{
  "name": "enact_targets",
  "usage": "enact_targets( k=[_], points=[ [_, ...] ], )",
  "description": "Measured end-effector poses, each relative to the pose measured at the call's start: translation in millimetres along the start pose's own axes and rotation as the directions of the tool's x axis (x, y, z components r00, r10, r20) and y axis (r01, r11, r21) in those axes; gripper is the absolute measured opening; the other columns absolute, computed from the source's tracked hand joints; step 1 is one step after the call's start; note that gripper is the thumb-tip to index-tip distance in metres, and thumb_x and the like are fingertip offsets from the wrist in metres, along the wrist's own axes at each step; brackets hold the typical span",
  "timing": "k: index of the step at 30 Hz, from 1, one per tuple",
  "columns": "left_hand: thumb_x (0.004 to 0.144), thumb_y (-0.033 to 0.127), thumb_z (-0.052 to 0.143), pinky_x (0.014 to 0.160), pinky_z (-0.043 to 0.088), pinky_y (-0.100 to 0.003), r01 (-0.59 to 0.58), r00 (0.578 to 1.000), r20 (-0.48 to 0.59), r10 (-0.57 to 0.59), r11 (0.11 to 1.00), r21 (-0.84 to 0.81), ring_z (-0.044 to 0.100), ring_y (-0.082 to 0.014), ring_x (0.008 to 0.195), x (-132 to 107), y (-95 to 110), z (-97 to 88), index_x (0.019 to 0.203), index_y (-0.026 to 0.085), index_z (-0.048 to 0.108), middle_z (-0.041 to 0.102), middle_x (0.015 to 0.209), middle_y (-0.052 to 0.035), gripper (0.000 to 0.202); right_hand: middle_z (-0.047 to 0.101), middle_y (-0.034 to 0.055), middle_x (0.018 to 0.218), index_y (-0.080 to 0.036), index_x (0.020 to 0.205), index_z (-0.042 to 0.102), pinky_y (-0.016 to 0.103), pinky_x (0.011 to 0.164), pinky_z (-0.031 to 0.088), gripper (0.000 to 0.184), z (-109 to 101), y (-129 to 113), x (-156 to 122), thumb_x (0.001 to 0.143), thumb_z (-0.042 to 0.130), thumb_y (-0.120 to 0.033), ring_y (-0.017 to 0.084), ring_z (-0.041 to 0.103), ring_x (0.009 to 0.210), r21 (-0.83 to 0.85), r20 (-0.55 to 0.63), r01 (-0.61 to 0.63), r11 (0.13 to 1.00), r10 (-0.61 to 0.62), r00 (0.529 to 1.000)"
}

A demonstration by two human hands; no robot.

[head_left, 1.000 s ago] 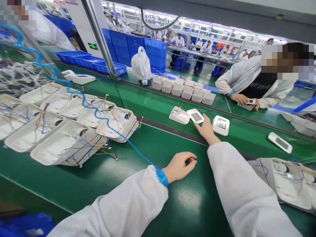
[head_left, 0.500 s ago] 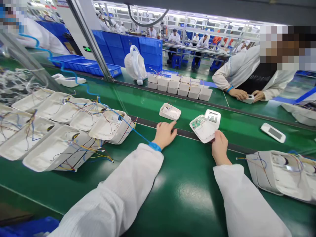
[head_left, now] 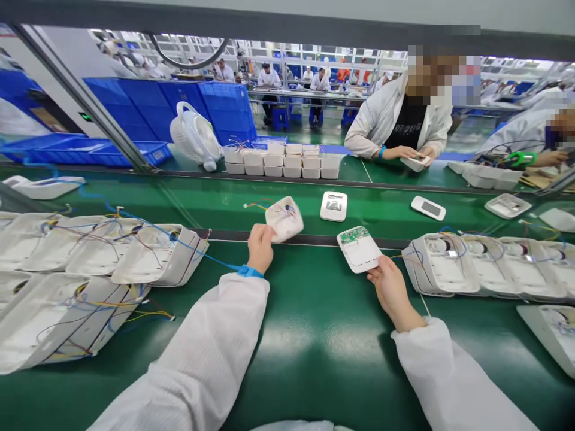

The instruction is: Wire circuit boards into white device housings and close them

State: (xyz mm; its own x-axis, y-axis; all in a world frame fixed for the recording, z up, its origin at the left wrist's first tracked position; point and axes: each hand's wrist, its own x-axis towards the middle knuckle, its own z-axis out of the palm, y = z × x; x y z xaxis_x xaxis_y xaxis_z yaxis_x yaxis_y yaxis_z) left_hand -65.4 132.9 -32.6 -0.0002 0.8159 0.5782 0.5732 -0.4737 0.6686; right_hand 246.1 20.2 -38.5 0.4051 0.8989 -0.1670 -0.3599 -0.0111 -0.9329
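Observation:
My left hand (head_left: pixel 260 248) is closed on the near edge of a white plastic housing (head_left: pixel 284 220), tilted so its hollow inside with thin coloured wires shows. A blue wrist strap (head_left: pixel 250 271) with a cord circles my left wrist. In my right hand (head_left: pixel 390 286) is a white panel (head_left: pixel 362 254), pinched at its lower right corner; a green circuit board (head_left: pixel 354 235) sits along its far edge. Between and beyond the two hands, a white square panel with a dark window (head_left: pixel 333 206) lies on the green surface.
Wired white housings stand in rows at left (head_left: pixel 155 254) and right (head_left: pixel 442 263). A white panel (head_left: pixel 428 208) lies farther right. Across the line are stacked housings (head_left: pixel 283 163), a white fan (head_left: pixel 195 136), blue bins (head_left: pixel 227 111) and a co-worker (head_left: pixel 399 123) handling a white part.
My left hand has taken hold of the housing and tilted it up. My right hand has drawn its panel nearer, apart from the square windowed panel. The view has swung right.

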Motion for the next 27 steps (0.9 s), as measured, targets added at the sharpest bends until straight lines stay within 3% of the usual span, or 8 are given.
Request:
enact_targets(
  k=[4,6,9,13,16,20,24,27],
  points=[
    [0.089,0.026,0.048,0.076,0.05,-0.034,-0.063,0.976,0.194,0.101,0.979,-0.194,0.056,-0.0178,0.084,-43.4,37.6,7.9,0.079,0.017,0.056,0.054,0.088,-0.0039,0.016,0.072,0.0018,0.093,-0.022,0.097,0.059,0.022,0.055,0.049,0.041,0.2,-2.5,0.1,0.069,0.076,-0.047,0.014,0.067,0.072,0.063,-0.022,-0.006,0.998,0.008,1.0],
    [0.082,0.021,0.047,0.072,0.049,-0.03,-0.061,0.927,0.34,0.159,0.958,-0.28,0.057,-0.0167,0.082,-60.4,57.0,11.2,0.081,0.017,0.057,0.054,0.09,-0.0043,0.01,0.071,0.0017,0.093,-0.022,0.097,0.058,0.022,0.055,0.049,0.041,-0.3,-3.1,-0.4,0.069,0.076,-0.047,0.014,0.067,0.072,0.079,-0.024,-0.012,0.997,0.014,1.0],
    [0.078,0.012,0.046,0.069,0.048,-0.027,-0.024,0.823,0.524,0.217,0.937,-0.349,0.058,-0.0149,0.077,-78.2,79.9,12.5,0.094,0.018,0.058,0.059,0.09,-0.0036,0.021,0.071,0.0021,0.093,-0.022,0.097,0.059,0.022,0.055,0.048,0.042,0.2,-3.5,0.1,0.068,0.076,-0.047,0.014,0.067,0.072,0.094,-0.011,-0.026,0.995,0.028,1.0],
    [0.074,0.006,0.047,0.08,0.047,-0.033,0.01,0.742,0.624,0.246,0.927,-0.376,0.057,-0.018,0.084,-91.7,95.5,13.1,0.099,0.019,0.063,0.063,0.094,-0.0042,0.032,0.071,0.0023,0.091,-0.022,0.096,0.06,0.021,0.054,0.046,0.042,3.1,-7.2,0.1,0.067,0.077,-0.047,0.014,0.066,0.072,0.082,0.023,-0.042,0.996,0.04,0.999],
    [0.08,0.013,0.051,0.089,0.045,-0.039,0.063,0.759,0.614,0.218,0.913,-0.402,0.057,-0.0211,0.088,-96.7,99.5,14.1,0.098,0.019,0.066,0.065,0.094,-0.0055,0.024,0.071,0.002,0.09,-0.021,0.097,0.061,0.02,0.055,0.046,0.04,7.5,-15.3,-8.0,0.069,0.077,-0.046,0.014,0.065,0.073,0.056,0.055,-0.036,0.998,0.032,0.998],
    [0.091,0.038,0.054,0.104,0.039,-0.046,0.186,0.852,0.513,0.105,0.855,-0.484,0.056,-0.0271,0.111,-100.4,100.4,17.0,0.12,0.018,0.061,0.063,0.118,-0.012,0.036,0.07,0.0034,0.096,-0.022,0.106,0.064,0.023,0.061,0.049,0.041,22.0,-27.0,-36.9,0.078,0.071,-0.05,0.014,0.063,0.074,-0.079,0.231,0.03,0.996,-0.011,0.973],
    [0.095,0.06,0.036,0.107,0.039,-0.05,0.353,0.902,0.427,-0.06,0.673,-0.65,0.052,-0.033,0.124,-104.8,104.0,19.9,0.135,0.014,0.051,0.058,0.133,-0.0168,0.062,0.072,0.0059,0.096,-0.022,0.115,0.068,0.03,0.067,0.052,0.046,35.4,-35.7,-65.4,0.088,0.057,-0.058,0.02,0.066,0.08,-0.39,0.516,0.13,0.912,0.099,0.851],
    [0.094,0.059,0.04,0.101,0.046,-0.051,0.483,0.869,0.473,-0.145,0.453,-0.749,0.057,-0.0352,0.121,-104.2,112.2,15.5,0.135,0.015,0.052,0.06,0.133,-0.0166,0.062,0.074,0.0101,0.099,-0.019,0.106,0.074,0.035,0.075,0.054,0.057,28.7,-47.4,-68.4,0.09,0.047,-0.067,0.025,0.069,0.088,-0.527,0.522,0.148,0.837,0.181,0.833]
  ],
)
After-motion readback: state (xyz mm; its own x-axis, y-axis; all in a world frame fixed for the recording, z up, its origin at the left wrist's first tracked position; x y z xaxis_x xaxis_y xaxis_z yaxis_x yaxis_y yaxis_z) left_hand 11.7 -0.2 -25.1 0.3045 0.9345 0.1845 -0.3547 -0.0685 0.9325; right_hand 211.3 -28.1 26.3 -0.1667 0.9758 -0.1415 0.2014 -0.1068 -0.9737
